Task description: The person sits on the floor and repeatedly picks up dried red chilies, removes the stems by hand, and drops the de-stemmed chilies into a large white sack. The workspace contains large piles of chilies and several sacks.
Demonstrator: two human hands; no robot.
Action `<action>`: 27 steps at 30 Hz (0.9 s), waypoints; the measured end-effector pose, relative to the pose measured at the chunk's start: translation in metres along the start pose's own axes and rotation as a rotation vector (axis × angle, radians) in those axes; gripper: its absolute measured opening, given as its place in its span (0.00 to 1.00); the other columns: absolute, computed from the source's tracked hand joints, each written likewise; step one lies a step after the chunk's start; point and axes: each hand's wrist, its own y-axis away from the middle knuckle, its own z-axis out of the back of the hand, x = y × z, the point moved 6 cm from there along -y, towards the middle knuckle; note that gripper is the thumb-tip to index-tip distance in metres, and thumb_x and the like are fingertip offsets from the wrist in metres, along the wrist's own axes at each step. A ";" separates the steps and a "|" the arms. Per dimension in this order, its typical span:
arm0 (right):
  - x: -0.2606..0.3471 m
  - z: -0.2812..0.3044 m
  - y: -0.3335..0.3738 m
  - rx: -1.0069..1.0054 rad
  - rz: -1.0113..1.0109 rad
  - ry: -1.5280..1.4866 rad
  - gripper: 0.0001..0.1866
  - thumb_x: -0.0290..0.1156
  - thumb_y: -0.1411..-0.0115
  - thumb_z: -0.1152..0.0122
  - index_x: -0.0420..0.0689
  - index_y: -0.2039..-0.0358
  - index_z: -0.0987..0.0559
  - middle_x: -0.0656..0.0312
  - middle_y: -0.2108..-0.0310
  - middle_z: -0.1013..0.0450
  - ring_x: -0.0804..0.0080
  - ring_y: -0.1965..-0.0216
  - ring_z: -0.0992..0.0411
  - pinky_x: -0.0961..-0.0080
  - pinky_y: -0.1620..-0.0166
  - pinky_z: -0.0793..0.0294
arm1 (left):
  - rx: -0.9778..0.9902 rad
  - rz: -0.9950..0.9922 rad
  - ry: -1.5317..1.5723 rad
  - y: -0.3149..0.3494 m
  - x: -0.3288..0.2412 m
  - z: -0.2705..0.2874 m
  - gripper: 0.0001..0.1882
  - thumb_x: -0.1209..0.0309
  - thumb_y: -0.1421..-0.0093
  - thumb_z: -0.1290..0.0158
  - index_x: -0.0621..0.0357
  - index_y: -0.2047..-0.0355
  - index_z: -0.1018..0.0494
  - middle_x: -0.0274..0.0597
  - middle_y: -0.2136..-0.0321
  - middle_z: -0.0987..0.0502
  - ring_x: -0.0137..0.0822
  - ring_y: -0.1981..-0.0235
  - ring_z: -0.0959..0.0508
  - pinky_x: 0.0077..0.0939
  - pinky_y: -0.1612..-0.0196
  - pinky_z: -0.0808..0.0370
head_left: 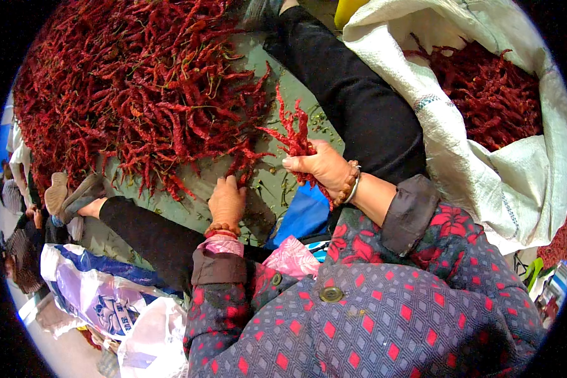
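Observation:
In my right hand [321, 165] is a bunch of dried red chili peppers [294, 129], gripped with the thumb across them and the tips pointing up and away. Some pepper ends stick out below the fist. My left hand [227, 203] is low over the floor at the near edge of a large heap of red chili peppers [145, 88]. Its fingers are curled and pressed together beside a few peppers, and whether something is pinched in them is hidden by the back of the hand.
A white woven sack [435, 120] with red chilies inside stands open at the right, beside my bent leg [359, 94]. Stems and bits litter the grey-green floor [198, 189]. Plastic bags [107, 293] lie at the lower left. Other people [25, 246] are at the far left.

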 end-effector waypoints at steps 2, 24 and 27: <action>-0.007 0.002 0.000 -0.002 -0.044 -0.023 0.09 0.31 0.52 0.40 0.44 0.74 0.30 0.68 0.79 0.34 0.82 0.79 0.37 0.84 0.76 0.36 | 0.030 -0.006 -0.036 0.004 0.004 -0.002 0.13 0.64 0.50 0.51 0.55 0.65 0.33 0.48 0.64 0.33 0.49 0.62 0.31 0.41 0.64 0.32; -0.020 -0.013 0.006 0.180 -0.212 -0.166 0.10 0.34 0.55 0.37 0.44 0.74 0.26 0.68 0.80 0.31 0.82 0.82 0.38 0.85 0.78 0.41 | -0.439 -0.554 0.705 0.060 -0.100 0.090 0.10 0.84 0.58 0.52 0.59 0.73 0.32 0.42 0.72 0.30 0.38 0.67 0.30 0.24 0.61 0.35; -0.008 -0.014 0.010 0.156 -0.197 -0.122 0.11 0.34 0.55 0.37 0.44 0.74 0.26 0.67 0.79 0.30 0.81 0.80 0.36 0.85 0.76 0.40 | -0.357 -0.464 0.925 0.057 -0.092 0.087 0.07 0.80 0.52 0.55 0.60 0.70 0.32 0.40 0.68 0.28 0.32 0.66 0.29 0.23 0.59 0.35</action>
